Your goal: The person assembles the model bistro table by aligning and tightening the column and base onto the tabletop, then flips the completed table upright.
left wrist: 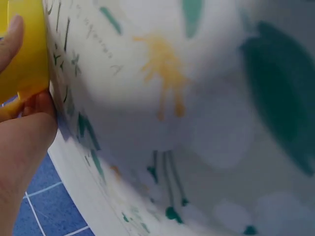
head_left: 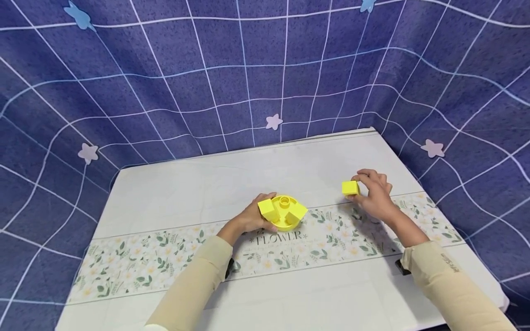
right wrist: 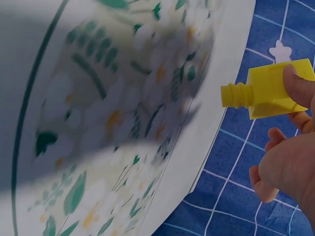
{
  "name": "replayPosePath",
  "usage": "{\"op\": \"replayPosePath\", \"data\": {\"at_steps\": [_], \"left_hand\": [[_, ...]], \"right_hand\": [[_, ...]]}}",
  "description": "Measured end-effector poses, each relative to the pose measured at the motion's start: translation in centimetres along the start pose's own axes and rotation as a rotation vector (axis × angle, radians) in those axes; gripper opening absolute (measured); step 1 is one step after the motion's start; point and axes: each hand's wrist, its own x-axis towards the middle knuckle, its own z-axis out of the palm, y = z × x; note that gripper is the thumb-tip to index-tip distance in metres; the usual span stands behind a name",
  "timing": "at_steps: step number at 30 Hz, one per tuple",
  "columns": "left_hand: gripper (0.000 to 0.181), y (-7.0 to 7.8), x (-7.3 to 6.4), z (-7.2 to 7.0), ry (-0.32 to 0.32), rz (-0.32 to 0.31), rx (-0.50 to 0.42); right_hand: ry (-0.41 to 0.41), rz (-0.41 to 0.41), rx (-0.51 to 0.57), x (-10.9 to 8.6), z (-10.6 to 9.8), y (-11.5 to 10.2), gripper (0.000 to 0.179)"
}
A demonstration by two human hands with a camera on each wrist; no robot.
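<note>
Near the middle of the table in the head view, my left hand (head_left: 251,218) grips a round yellow base (head_left: 285,227) by its left side. Two yellow blocks stand on that base, one on the left (head_left: 268,209) and one on the right (head_left: 296,212). A round socket (head_left: 284,202) shows at its back. In the left wrist view the thumb (left wrist: 9,44) lies against yellow plastic; most of the piece is cut off. To the right, my right hand (head_left: 374,196) pinches a separate yellow block (right wrist: 273,88), whose ribbed neck (right wrist: 237,96) points away from the palm.
A white table (head_left: 174,188) carries a flower-printed band (head_left: 145,262) across it, with the word FLOWER near the left hand. Blue grid-patterned cloth (head_left: 265,59) with star shapes hangs behind the table and at both sides.
</note>
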Motion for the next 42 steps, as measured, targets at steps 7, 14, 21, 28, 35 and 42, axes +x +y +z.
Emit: {"op": "replayPosePath", "data": {"at_steps": [7, 14, 21, 28, 35, 42], "left_hand": [[0.098, -0.4, -0.2, 0.6, 0.071, 0.011, -0.119], [0.093, 0.3, 0.2, -0.1, 0.023, 0.004, -0.103], [0.091, 1.1, 0.8, -0.7, -0.059, -0.013, -0.09], [0.091, 1.0, 0.7, -0.3, -0.028, -0.053, -0.052], [0.1, 0.4, -0.2, 0.7, 0.029, -0.03, -0.122], [0.101, 0.2, -0.6, 1.6, 0.085, 0.024, -0.085]], "right_hand": [[0.014, 0.022, 0.053, 0.6, 0.3, -0.6, 0.038], [-0.004, 0.074, 0.13, 0.8, 0.9, -1.5, 0.037], [-0.018, 0.08, 0.157, 0.9, 1.4, -1.9, 0.036], [-0.005, 0.092, 0.187, 1.1, 1.4, -2.4, 0.034], [-0.008, 0.123, 0.218, 1.2, 1.8, -2.9, 0.037], [-0.025, 0.134, 0.247, 1.3, 2.3, -3.5, 0.038]]}}
